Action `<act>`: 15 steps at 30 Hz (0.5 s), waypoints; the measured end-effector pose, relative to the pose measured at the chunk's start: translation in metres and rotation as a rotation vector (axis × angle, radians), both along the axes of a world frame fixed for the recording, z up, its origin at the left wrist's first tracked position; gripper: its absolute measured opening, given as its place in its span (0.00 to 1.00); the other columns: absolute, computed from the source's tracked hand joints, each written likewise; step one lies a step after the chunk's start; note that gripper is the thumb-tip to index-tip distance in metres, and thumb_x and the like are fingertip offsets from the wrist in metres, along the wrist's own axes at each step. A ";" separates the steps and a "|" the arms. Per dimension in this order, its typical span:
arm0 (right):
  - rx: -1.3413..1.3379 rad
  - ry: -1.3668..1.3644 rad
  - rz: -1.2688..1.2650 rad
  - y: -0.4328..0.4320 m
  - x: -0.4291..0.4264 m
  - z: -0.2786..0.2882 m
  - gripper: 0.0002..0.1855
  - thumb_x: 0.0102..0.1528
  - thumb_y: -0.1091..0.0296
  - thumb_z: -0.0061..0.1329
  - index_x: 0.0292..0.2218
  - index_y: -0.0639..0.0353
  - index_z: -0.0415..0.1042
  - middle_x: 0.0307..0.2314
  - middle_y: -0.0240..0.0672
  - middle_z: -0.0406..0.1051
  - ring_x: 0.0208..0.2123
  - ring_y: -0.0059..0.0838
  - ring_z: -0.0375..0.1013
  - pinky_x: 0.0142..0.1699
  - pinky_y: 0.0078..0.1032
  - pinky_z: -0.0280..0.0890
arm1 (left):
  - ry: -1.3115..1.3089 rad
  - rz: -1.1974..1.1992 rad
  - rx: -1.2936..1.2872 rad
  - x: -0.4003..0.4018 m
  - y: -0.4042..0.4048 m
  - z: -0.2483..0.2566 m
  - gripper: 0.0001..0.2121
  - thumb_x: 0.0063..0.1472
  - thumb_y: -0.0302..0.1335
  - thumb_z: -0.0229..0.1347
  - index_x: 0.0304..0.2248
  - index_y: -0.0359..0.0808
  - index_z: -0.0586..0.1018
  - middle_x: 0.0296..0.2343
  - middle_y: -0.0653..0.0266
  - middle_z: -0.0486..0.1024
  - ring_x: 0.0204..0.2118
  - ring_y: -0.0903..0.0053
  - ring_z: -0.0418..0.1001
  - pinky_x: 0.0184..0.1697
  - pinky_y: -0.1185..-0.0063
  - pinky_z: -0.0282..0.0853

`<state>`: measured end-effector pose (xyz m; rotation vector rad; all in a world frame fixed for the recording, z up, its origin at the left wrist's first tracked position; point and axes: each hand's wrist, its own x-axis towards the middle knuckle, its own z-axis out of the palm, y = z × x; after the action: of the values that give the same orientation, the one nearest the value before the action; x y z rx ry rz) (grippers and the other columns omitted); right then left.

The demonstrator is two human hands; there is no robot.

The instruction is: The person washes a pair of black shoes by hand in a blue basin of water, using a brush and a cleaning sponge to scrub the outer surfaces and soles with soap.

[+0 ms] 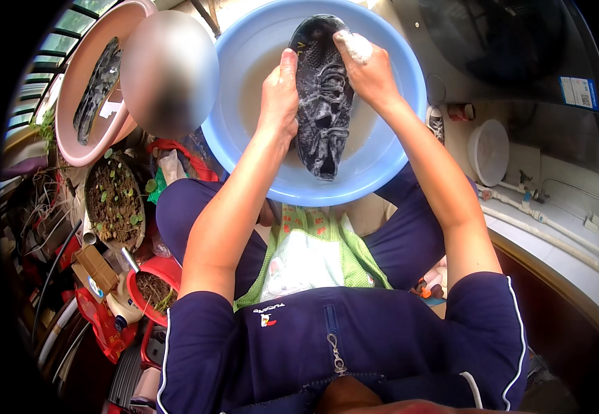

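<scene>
Over a light blue plastic basin (pixel 400 160) of murky water, I hold a wet black lace-up sneaker (pixel 325 98) lengthwise between both hands. Pale suds streak its laces and knit upper. My left hand (pixel 280 95) grips the near-left side, thumb pointing up along the edge; its other fingers are hidden behind the shoe. My right hand (pixel 369 64) clasps the upper right edge near the far end. Something white, foam or a wad of material, covers part of that hand by the thumb; I cannot tell which.
At the left, a pink basin (pixel 63 124) holds another dark shoe (pixel 97 90), near a blurred oval patch. Below are a planter of seedlings (pixel 115 202) and a red pot (pixel 175 269). A canvas shoe (pixel 435 124), white bowl (pixel 488 152) and pipes (pixel 542 215) are at the right.
</scene>
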<state>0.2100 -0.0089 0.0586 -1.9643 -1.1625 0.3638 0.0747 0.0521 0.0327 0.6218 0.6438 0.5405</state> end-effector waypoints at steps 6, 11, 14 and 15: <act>0.187 0.697 0.357 -0.019 -0.028 0.002 0.43 0.44 0.66 0.58 0.55 0.66 0.48 0.48 0.40 0.59 0.51 0.28 0.58 0.56 0.26 0.54 | 0.084 -0.014 0.085 -0.007 0.016 0.004 0.29 0.62 0.51 0.37 0.47 0.30 0.67 0.38 0.57 0.73 0.37 0.72 0.74 0.40 0.76 0.72; 0.251 0.562 0.065 -0.013 -0.022 -0.011 0.17 0.45 0.64 0.59 0.34 0.65 0.72 0.25 0.31 0.74 0.29 0.17 0.71 0.36 0.19 0.66 | -0.004 -0.053 0.007 0.001 0.001 0.011 0.29 0.60 0.53 0.40 0.45 0.32 0.68 0.37 0.59 0.73 0.37 0.76 0.73 0.39 0.77 0.72; 0.338 0.303 -0.087 -0.004 -0.011 -0.010 0.17 0.48 0.57 0.55 0.26 0.67 0.73 0.16 0.34 0.71 0.20 0.16 0.66 0.28 0.22 0.64 | 0.055 -0.120 0.391 0.004 -0.012 0.007 0.36 0.51 0.40 0.59 0.52 0.31 0.54 0.43 0.60 0.65 0.46 0.74 0.65 0.49 0.75 0.64; 0.238 0.317 -0.167 -0.004 -0.008 -0.009 0.19 0.49 0.55 0.55 0.25 0.66 0.73 0.15 0.36 0.70 0.20 0.16 0.65 0.28 0.23 0.63 | 0.131 -0.059 0.548 0.006 -0.020 0.001 0.40 0.47 0.34 0.63 0.53 0.31 0.51 0.44 0.59 0.63 0.47 0.73 0.64 0.50 0.75 0.63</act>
<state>0.2018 -0.0126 0.0499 -1.7078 -0.7950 0.4111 0.0811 0.0320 0.0332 1.1952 0.5984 0.6287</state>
